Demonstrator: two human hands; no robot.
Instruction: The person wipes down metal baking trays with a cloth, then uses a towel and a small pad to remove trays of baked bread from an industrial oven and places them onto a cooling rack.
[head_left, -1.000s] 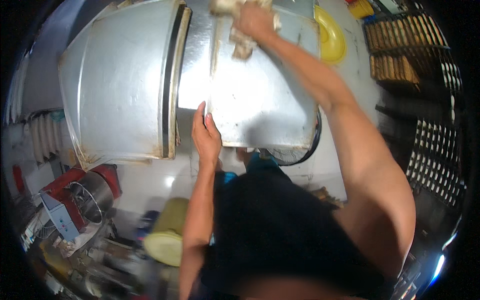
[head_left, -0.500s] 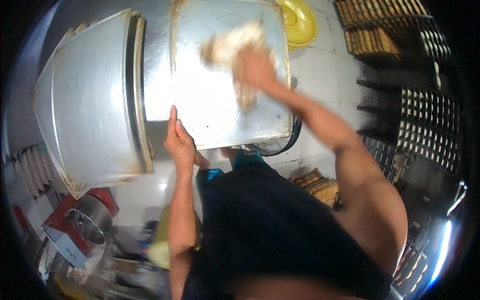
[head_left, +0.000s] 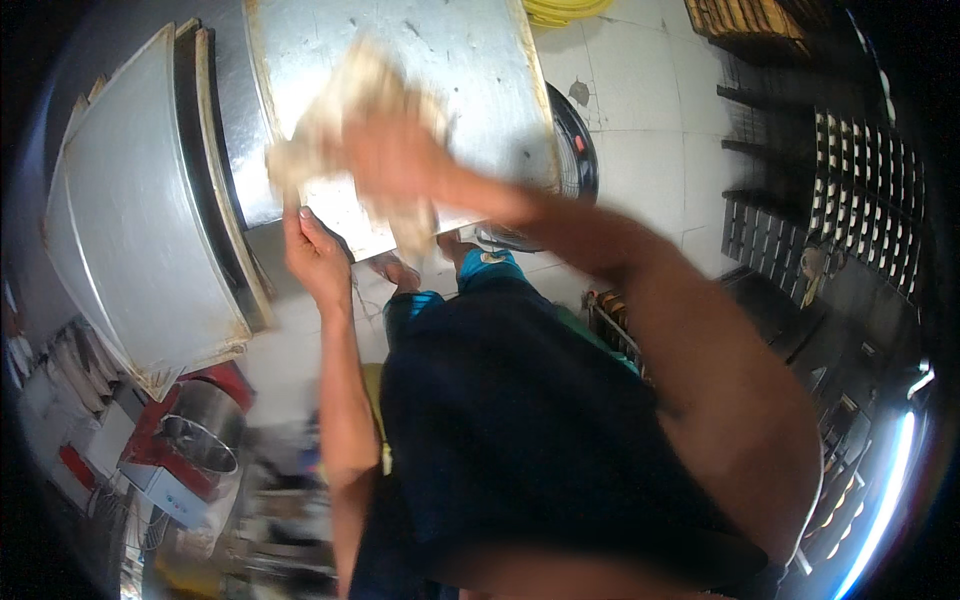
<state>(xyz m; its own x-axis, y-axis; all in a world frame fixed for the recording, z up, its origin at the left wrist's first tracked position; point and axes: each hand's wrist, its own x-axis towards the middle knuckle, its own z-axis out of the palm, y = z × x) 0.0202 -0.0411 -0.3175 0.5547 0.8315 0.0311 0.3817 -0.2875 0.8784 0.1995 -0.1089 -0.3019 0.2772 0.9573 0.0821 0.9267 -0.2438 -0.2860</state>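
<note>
A flat metal baking tray [head_left: 485,95] with worn, browned edges lies before me on a metal surface. My left hand [head_left: 318,258] grips its near left corner, thumb on top and the other fingers partly hidden. Over the left part of the tray, my right hand [head_left: 395,160] holds a crumpled beige cloth [head_left: 365,85] against the metal. Hand and cloth are both smeared by motion, and the fingers blend into the fabric. To the left stands a stack of similar metal trays [head_left: 130,200], their edges browned too.
A round black fan [head_left: 585,160] stands beyond the tray's right edge, near a yellow plastic lid or basin [head_left: 565,10]. Dark racks [head_left: 865,190] with pale items line the right side. At lower left is a red mixer [head_left: 165,440] with a steel bowl [head_left: 205,425].
My right hand has swept the cloth from the tray's far right part to its near left part. My left hand stays at the corner. The whole view has shifted.
</note>
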